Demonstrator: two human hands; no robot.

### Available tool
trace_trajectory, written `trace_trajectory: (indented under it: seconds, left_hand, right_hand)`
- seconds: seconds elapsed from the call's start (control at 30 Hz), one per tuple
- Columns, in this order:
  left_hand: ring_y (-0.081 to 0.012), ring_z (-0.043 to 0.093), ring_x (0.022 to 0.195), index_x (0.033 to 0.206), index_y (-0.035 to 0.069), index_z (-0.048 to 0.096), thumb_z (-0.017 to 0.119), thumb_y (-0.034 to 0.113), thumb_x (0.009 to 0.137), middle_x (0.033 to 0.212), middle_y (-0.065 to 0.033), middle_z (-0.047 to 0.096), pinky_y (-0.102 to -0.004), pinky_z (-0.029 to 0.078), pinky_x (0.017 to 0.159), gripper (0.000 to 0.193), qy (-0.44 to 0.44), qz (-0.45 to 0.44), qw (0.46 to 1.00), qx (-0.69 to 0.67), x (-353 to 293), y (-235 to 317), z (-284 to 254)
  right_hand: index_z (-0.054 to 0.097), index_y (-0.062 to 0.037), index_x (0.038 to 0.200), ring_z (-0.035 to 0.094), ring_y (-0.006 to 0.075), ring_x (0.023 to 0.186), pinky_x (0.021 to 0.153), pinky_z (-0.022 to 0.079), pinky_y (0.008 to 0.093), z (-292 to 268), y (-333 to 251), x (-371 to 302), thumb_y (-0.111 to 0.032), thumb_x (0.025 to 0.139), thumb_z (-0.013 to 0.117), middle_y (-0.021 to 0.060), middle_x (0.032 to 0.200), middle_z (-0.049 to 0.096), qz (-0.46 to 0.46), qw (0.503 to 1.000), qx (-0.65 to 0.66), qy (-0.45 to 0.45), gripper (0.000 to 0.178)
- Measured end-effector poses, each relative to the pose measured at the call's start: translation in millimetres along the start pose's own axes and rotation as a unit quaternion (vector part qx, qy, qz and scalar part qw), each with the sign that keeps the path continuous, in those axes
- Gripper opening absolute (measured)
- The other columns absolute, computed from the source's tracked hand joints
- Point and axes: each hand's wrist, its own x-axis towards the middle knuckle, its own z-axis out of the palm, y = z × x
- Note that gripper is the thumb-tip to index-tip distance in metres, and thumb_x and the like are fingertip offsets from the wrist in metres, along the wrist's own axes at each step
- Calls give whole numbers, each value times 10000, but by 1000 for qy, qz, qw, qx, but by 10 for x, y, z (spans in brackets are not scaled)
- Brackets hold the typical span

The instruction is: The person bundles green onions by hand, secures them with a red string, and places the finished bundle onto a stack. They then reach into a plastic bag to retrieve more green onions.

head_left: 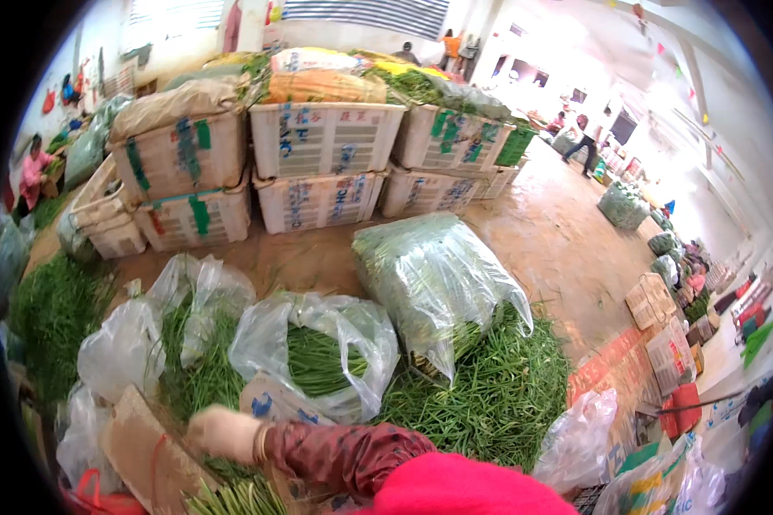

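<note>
My right hand [223, 433], in a pale glove with a red patterned sleeve behind it, reaches left across the lower frame. It hovers over a bundle of green stalks [232, 499] and beside a brown cardboard piece [146, 455]. Its fingers curl downward, and I cannot tell whether they grip anything. Just beyond it lie clear plastic bags of green stalks [318, 356], one open toward me. My left hand is out of view.
A large tied bag of greens [429, 275] leans on a loose pile of stalks [498, 395]. Stacked white crates [322, 142] stand behind. More crates, bags and other people line the wet floor [567, 249] to the right. A person in pink sits far left.
</note>
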Motion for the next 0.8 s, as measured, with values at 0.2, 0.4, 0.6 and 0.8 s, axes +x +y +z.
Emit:
trace_trajectory:
  seconds: [0.2,0.4,0.6,0.8]
  left_hand:
    - [-243,584,1103,1355,-11,457,869,99,685,1246,-114,594,-372,455,979,794,43,-22,986,-162,-794,-406,-376]
    - [-219,584,1104,1339,15,452,844,136,732,1231,-102,595,-345,467,955,732,30,57,975,-212,-781,-496,-369]
    - [-199,569,1120,1374,14,401,870,234,712,1249,-97,584,-334,445,983,840,57,84,969,-224,-957,-663,-416]
    - [-195,577,1107,1357,36,436,843,153,739,1240,-81,592,-330,462,966,750,46,104,966,-233,-882,-541,-263]
  right_hand:
    - [644,-37,1089,628,340,997,871,502,396,-486,-215,520,-251,837,612,202,1035,657,106,982,-95,128,332]
    - [642,5,1038,556,64,713,649,465,217,-21,-298,191,-90,890,608,7,802,630,145,987,53,43,179]
    - [644,-26,922,648,302,933,800,517,354,480,-726,-195,-125,795,684,142,1124,624,-86,991,-37,-95,166]
    - [647,-44,923,568,362,1085,896,492,428,499,-711,-241,-224,732,743,154,1215,577,-145,955,-212,-147,279]
